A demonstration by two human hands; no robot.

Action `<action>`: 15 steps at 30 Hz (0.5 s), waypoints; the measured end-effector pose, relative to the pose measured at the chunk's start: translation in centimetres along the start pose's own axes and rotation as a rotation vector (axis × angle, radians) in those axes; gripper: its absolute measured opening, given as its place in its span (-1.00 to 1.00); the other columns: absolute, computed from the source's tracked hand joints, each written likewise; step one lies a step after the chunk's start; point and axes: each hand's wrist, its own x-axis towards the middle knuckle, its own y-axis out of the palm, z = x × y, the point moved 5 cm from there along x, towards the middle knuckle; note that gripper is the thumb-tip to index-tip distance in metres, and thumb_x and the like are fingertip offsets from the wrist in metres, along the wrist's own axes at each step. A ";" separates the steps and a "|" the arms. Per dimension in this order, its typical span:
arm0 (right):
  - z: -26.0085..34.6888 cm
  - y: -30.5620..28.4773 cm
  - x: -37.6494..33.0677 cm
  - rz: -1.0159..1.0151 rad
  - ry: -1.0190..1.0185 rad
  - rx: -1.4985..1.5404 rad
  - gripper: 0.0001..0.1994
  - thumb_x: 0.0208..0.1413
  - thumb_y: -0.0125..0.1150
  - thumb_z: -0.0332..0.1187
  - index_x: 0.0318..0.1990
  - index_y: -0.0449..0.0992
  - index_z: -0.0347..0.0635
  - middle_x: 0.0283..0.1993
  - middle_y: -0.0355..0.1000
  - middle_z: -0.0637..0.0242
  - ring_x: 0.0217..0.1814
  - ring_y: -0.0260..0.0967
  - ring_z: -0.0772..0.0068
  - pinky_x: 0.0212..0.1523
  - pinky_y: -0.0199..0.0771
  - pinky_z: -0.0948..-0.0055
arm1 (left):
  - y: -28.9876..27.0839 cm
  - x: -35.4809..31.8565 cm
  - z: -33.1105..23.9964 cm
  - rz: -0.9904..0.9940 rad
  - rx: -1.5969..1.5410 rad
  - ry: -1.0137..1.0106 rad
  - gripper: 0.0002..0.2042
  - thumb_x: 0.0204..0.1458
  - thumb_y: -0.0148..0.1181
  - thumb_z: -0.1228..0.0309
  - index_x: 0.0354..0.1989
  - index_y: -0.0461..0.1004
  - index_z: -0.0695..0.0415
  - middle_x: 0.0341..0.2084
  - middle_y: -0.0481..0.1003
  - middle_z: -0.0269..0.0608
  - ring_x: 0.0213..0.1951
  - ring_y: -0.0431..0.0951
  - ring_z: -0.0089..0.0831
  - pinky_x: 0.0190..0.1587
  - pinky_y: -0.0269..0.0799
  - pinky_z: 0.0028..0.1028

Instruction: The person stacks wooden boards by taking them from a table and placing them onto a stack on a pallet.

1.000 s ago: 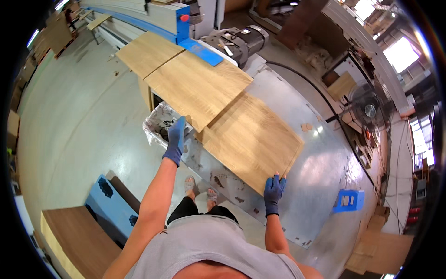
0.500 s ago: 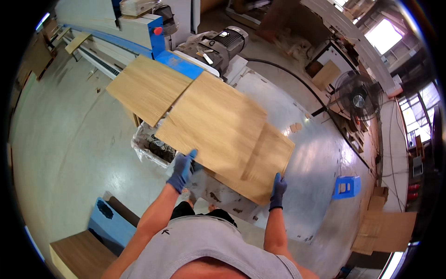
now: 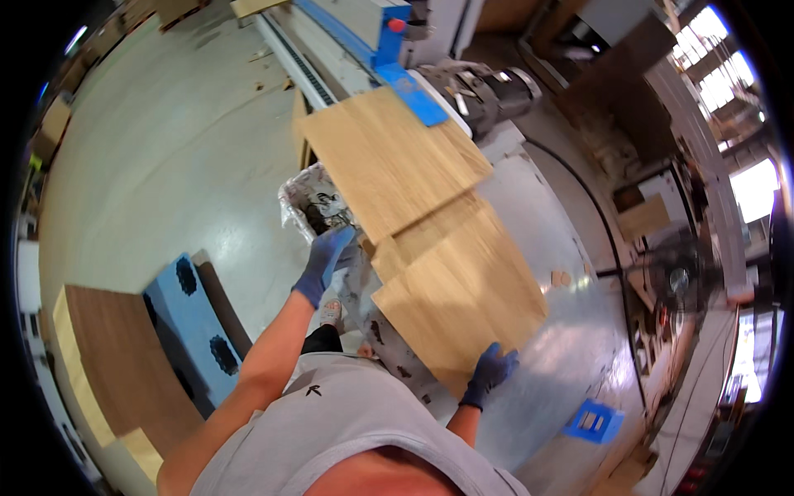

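Light wood-grain boards lie overlapping on a grey metal table (image 3: 571, 310). The far board (image 3: 397, 157) reaches the blue bed of a machine, and the near board (image 3: 467, 298) lies closer to me. Between them shows a strip of another board (image 3: 430, 233). My left hand (image 3: 327, 260), in a blue-grey glove, is beside the boards' left side, fingers stretched out and holding nothing; whether it touches a board edge I cannot tell. My gloved right hand (image 3: 493, 374) rests at the near board's close right corner, fingers spread.
A plastic-lined bin (image 3: 310, 202) of scraps stands left of the table. Behind are a blue-edged machine (image 3: 389, 50) and a motor (image 3: 496, 95). A blue stool (image 3: 594, 422) is at right. Brown (image 3: 136, 347) and blue panels (image 3: 190, 322) stand at lower left. A fan (image 3: 678, 281) stands at far right.
The view has turned, shifting the scene. The boards overlap differently, the far one lying beyond the near one. My left hand has come off the board edge; my right stays at a near corner.
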 end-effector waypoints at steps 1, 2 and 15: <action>1.0 -0.4 0.4 -0.029 -0.017 -0.111 -0.49 0.12 0.19 -0.19 0.08 0.40 -0.50 0.03 0.43 -0.25 0.12 0.37 -0.17 0.13 0.37 0.13 | 0.1 0.8 -0.7 0.168 -0.234 -0.062 -0.87 0.14 0.18 0.27 -0.39 0.47 0.01 -0.58 0.40 -0.51 -0.54 0.46 -0.54 -0.51 0.38 -0.53; 0.3 0.3 1.3 -0.014 -0.074 -0.085 -0.49 0.12 0.19 -0.19 0.08 0.40 -0.50 0.03 0.43 -0.25 0.12 0.37 -0.17 0.13 0.37 0.13 | 0.3 2.3 -0.2 0.484 -0.458 -0.081 -0.89 0.13 0.19 0.27 -0.34 0.47 -0.01 -0.55 0.43 -0.44 -0.48 0.49 -0.53 -0.43 0.42 -0.49; 17.2 9.9 1.9 1.942 1.438 2.081 -0.40 0.29 -0.10 0.08 0.32 0.21 -0.13 0.31 0.27 0.30 0.39 0.11 0.30 0.44 -0.03 0.12 | -3.3 -4.2 2.9 -0.084 -0.055 0.148 -0.67 -0.10 0.40 0.26 -0.68 0.34 0.07 -0.73 0.28 -0.43 -0.68 0.20 -0.59 -0.64 0.10 -0.47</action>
